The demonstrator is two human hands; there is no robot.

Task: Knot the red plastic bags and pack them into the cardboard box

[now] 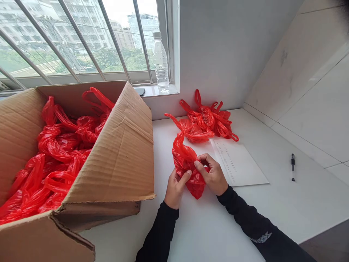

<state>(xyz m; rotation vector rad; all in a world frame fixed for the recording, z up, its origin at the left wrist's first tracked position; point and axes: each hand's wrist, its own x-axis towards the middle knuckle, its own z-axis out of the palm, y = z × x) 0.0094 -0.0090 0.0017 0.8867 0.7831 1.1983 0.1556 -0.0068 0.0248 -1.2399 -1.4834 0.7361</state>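
Observation:
A crumpled red plastic bag (188,160) is held between my two hands above the white table. My left hand (176,187) grips its lower left side, thumb on top. On the right side, my right hand (212,173) pinches the bag between thumb and fingers. Whatever the bag contains is hidden. Just beyond it lies another red bag (192,130) with its handles spread out, touching a heap of red bags (208,116) against the wall. Close to my right hand rests a printed sheet of paper (242,163).
At the left stands an open cardboard box (120,153) full of knotted red bags (62,145); its raised flap leans toward my hands. A black pen (293,167) lies at the right. On the windowsill are a water bottle (160,62) and a dark phone-like object (140,91).

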